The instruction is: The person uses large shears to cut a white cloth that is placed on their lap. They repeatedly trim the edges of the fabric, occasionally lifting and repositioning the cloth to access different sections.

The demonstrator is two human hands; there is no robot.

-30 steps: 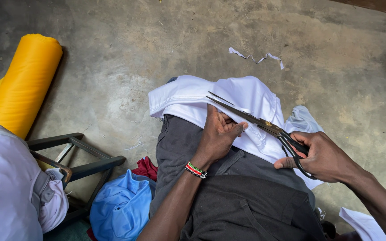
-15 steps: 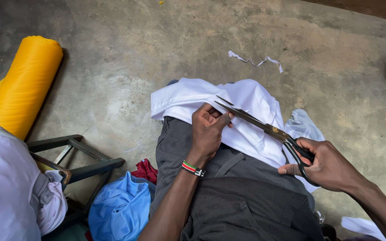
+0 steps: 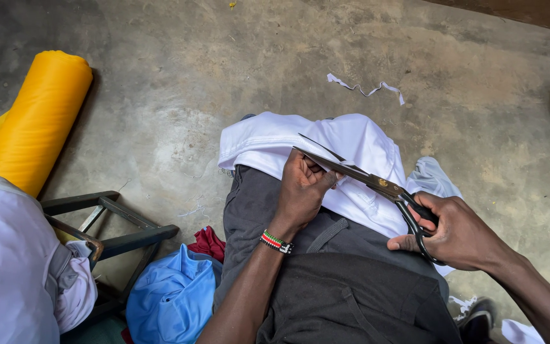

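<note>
Draping over the person's knee above the concrete floor (image 3: 160, 95), the white cloth (image 3: 351, 143) needs to stay taut and flat for a clean cut — slack near the blades would likely let the edge wander. The left hand (image 3: 302, 191) pinches the cloth's edge, fingers (image 3: 318, 181) pressed together just under the scissors (image 3: 364, 178). The right hand (image 3: 456, 229) grips the dark handles with blades parted — long, steady closes should serve best.
</note>
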